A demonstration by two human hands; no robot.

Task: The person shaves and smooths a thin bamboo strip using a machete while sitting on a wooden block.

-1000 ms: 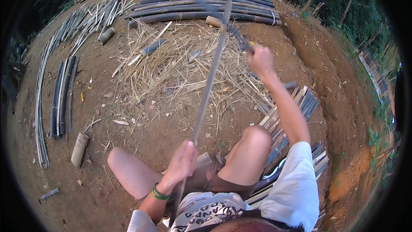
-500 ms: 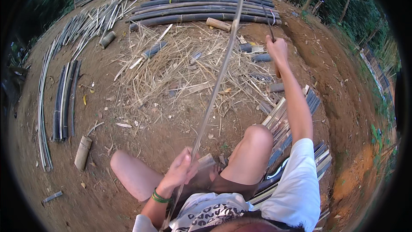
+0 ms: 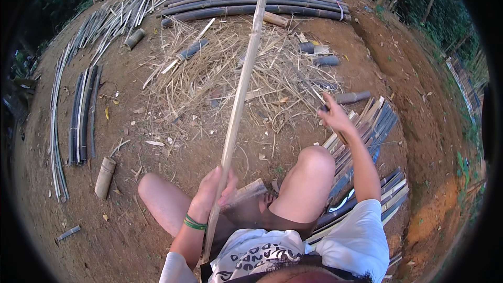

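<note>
A long, pale split bamboo strip [image 3: 242, 86] slants up and away from my lap, its far end reaching the stacked poles in the picture. My left hand [image 3: 212, 191], with a green band at the wrist, is closed round its lower part; the fingers are slightly blurred. On the right, above my knee, my right hand [image 3: 335, 117] grips a long knife [image 3: 316, 94] by its handle. The blade points away and to the left, thin and partly lost against the shavings. A short bamboo piece [image 3: 246, 192] lies between my legs, beside my left hand.
Bamboo shavings [image 3: 209, 81] cover the ground ahead. Behind them lies a stack of dark bamboo poles [image 3: 251, 9]. Split strips [image 3: 367, 131] are piled by my right knee; more dark strips [image 3: 83, 118] lie left. A cut bamboo section [image 3: 105, 178] sits near my left knee.
My right hand has come down toward my knee, and the knife has swung from pointing up to a lower angle. The bamboo strip has shifted left and its broad face now shows.
</note>
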